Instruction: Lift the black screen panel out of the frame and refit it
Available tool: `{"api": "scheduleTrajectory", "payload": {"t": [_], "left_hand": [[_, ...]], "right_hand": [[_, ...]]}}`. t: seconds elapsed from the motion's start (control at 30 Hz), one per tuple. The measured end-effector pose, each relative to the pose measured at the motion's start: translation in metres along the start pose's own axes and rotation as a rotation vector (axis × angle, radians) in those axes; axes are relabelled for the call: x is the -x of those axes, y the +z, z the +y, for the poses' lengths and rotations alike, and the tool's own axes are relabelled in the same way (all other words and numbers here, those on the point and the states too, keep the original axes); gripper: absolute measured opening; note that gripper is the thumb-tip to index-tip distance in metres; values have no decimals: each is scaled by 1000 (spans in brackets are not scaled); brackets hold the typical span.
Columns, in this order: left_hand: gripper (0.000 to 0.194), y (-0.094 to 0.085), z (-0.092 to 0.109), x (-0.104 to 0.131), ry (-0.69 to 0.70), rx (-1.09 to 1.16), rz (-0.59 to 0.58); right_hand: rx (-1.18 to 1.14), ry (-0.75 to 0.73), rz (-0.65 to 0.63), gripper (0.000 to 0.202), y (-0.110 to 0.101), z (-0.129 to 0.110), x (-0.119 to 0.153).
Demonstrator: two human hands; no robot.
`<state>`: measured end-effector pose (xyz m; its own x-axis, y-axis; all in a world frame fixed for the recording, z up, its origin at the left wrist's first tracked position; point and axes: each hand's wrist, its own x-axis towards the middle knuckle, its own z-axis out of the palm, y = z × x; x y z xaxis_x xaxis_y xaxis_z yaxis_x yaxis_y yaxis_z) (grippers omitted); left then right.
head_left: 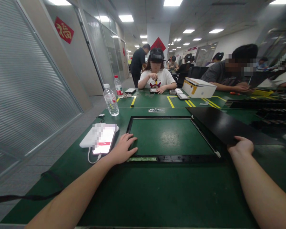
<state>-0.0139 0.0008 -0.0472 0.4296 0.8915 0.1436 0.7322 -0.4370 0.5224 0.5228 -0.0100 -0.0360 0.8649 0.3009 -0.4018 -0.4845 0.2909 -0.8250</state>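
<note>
A thin black rectangular frame (181, 158) lies flat on the green table (143, 194), with a green strip (143, 159) along the left part of its near edge. My left hand (124, 149) rests at the frame's left side, fingers apart, holding nothing. At the right, my right hand (241, 147) grips the near edge of a large black panel (219, 124). That panel is tilted, and its left corner is by the frame's far right corner. The fingers under the panel are hidden.
Left of the frame lie a lit phone (105, 140) with a white cable and a white device (89, 136). Two bottles (111, 101) stand behind them. Across the table sits a person (157, 76) near a white box (199, 88); black parts (252, 103) lie at the right.
</note>
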Motion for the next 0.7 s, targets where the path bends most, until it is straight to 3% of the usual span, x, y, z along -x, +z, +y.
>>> {"api": "scheduleTrajectory", "payload": {"t": [0.23, 0.7], "left_hand": [[58, 2, -2, 0, 1, -10, 0], [58, -1, 2, 1, 0, -101, -55]], "right_hand": [[27, 39, 50, 27, 0, -4, 6], [29, 34, 34, 31, 1, -1, -3]]}}
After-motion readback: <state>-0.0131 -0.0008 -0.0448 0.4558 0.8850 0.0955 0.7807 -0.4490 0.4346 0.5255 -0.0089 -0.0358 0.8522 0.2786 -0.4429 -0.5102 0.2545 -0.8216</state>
